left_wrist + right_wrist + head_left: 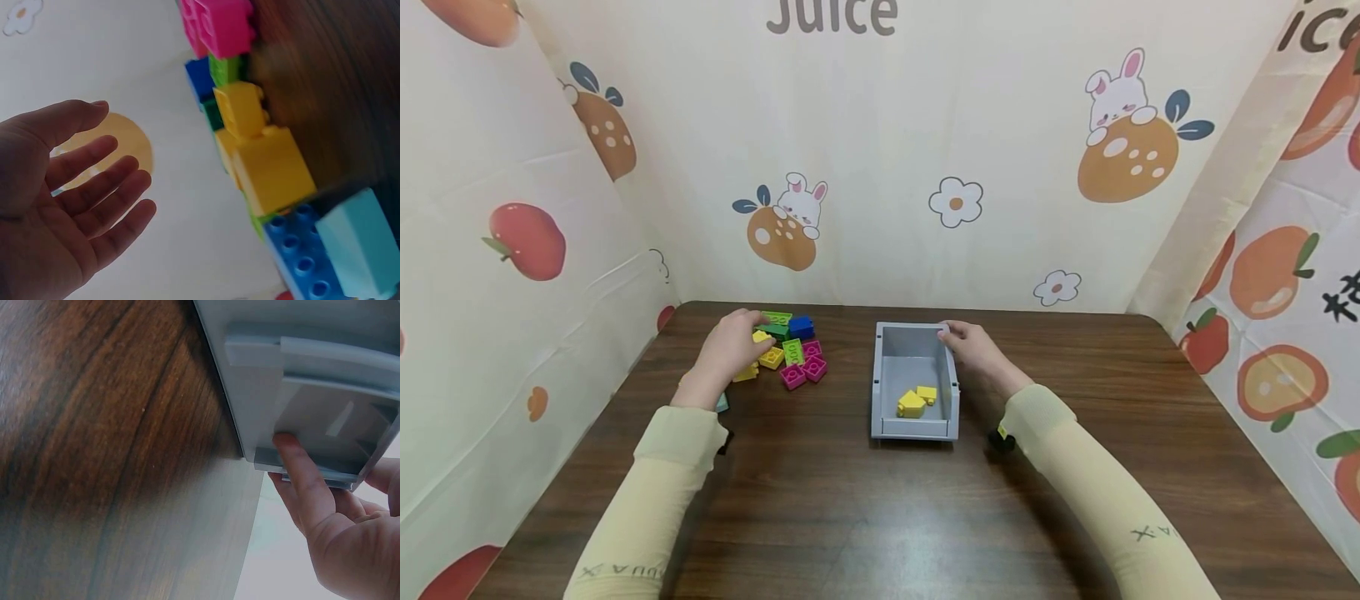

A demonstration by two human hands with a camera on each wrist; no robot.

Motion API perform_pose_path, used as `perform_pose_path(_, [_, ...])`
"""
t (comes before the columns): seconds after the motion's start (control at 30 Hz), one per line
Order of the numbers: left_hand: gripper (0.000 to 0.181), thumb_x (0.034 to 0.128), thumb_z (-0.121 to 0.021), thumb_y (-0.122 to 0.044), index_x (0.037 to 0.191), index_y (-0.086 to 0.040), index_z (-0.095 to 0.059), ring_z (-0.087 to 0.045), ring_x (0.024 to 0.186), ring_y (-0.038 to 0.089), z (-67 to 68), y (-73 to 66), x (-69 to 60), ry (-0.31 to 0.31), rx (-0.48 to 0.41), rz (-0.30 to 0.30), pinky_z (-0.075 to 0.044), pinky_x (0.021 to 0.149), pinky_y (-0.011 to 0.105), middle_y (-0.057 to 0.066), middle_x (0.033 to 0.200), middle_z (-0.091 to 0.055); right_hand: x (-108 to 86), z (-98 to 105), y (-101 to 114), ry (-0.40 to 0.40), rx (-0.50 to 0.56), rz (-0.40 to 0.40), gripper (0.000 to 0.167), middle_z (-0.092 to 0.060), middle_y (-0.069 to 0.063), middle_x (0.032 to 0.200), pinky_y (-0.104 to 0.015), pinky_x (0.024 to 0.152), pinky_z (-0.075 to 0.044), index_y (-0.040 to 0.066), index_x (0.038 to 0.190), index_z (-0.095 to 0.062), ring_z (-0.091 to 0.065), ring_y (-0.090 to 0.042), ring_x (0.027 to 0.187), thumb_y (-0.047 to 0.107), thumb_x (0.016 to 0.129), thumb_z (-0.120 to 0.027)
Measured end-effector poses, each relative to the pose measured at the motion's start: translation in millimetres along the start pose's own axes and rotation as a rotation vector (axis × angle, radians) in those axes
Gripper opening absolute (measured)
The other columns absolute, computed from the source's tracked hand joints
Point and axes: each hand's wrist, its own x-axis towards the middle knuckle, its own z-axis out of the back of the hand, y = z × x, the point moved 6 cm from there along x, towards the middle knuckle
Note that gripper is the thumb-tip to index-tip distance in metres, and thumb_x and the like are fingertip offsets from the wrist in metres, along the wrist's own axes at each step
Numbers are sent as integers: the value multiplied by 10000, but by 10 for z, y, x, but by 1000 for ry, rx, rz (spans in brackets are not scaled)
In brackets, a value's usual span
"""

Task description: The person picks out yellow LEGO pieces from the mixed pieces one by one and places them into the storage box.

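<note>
We look down on a dark brown wood-grain table [835,517] with rounded far corners and a soft patch of light shining on its near part. Behind it hangs a cream fabric backdrop [880,125] printed with the word "Juice", bunnies hugging orange fruit and outlined flowers; on the left and right, fruit-printed side panels [1273,367] close in the space, their cloth creased. Toward the far left of the tabletop, we see our left hand [724,354] beside a cluster of toy building bricks; in the left wrist view its grip is wide, fingers loosely parted and apart from the pieces. That cluster includes magenta bricks [792,377], yellow bricks [771,358], lime green bricks [793,352], a dark green brick [777,332] and a blue brick [801,327], with a light turquoise brick [359,244] just beside a studded blue brick [304,262]. Near the middle of the table stands a grey plastic bin [877,383], and our right hand [973,343] grips its far right corner. Two yellow pieces [912,406] lie inside, toward the bin's near end. Pale yellow cuffed sleeves [1105,500] cover both our forearms.
</note>
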Motion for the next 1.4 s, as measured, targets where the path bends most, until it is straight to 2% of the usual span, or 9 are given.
perform_pose_path(0.1, [402,883,-642,-208,1208,23,-586,-525,1111,393,-26,94,31,11,-1,20,-447,941,542,249,1249,-539,2,4,-12,0,-5,-2,509,-414,-179,1432,-487,908,-493,70,1455,-332,-474,-334,1240,295,1008,-429])
perform_pose_path(0.43, [430,907,-607,-211,1246,48,-549,-518,1124,411,-100,361,77,100,-12,73,-439,944,552,273,1270,-533,3,2,-8,4,8,-1,493,-433,-163,1421,-489,925,-483,76,1447,-351,-470,-319,1243,288,1009,-430])
perform_pose_path(0.63, [428,902,-620,-244,1213,45,-566,-541,1057,380,-165,498,98,156,-17,72,-459,927,536,273,1228,-556,13,4,-17,-1,5,-2,507,-427,-161,1429,-491,948,-467,75,1451,-343,-456,-318,1262,297,1005,-438])
perform_pose_path(1.07, [401,831,-711,-253,1106,26,-625,-542,915,300,-274,613,84,227,-3,36,-492,866,484,212,1093,-618,22,16,-34,-9,-12,-13,523,-404,-156,1449,-493,976,-444,76,1457,-333,-429,-310,1289,303,1001,-448])
perform_pose_path(1.33, [399,824,-718,-246,1109,18,-625,-540,919,293,-351,659,85,246,0,9,-474,883,499,204,1103,-625,46,31,-34,-17,-79,12,499,-487,-168,1375,-435,819,-540,99,1442,-372,-535,-310,1157,323,1002,-439])
perform_pose_path(1.4, [395,825,-717,-244,1108,17,-625,-541,916,293,-354,660,82,245,0,10,-475,883,500,205,1103,-626,44,31,-34,-14,-81,12,494,-483,-164,1380,-436,820,-541,101,1440,-376,-533,-311,1163,325,1003,-435])
